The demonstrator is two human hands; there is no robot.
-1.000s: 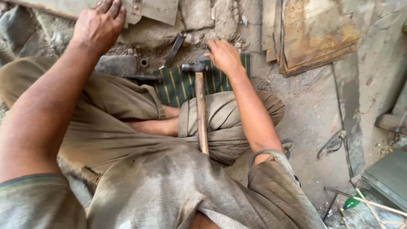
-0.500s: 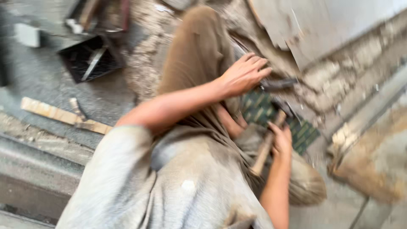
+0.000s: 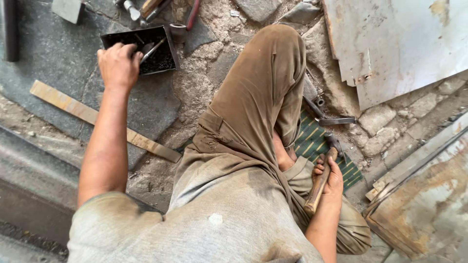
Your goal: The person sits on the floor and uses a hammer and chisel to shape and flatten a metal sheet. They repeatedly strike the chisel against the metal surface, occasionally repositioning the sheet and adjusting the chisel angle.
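I sit cross-legged on rough stone ground in brown trousers. My left hand (image 3: 118, 65) reaches out to the left and rests with curled fingers on the near rim of a black metal tray (image 3: 165, 40) holding small dark bits and a metal tool. My right hand (image 3: 330, 176) is closed around the wooden handle of a hammer (image 3: 319, 184), whose dark head lies on a green striped mat (image 3: 312, 141) beside my knee.
A rusty flat metal strip (image 3: 92, 116) lies across the ground below the tray. Large metal sheets (image 3: 390, 44) lean at the upper right and a rusted sheet (image 3: 429, 204) at the lower right. A small metal piece (image 3: 336, 121) lies on the mat's far edge.
My view has swung to the left. My left hand has left the stones beside the mat and moved out to the black tray. My right hand keeps hold of the hammer.
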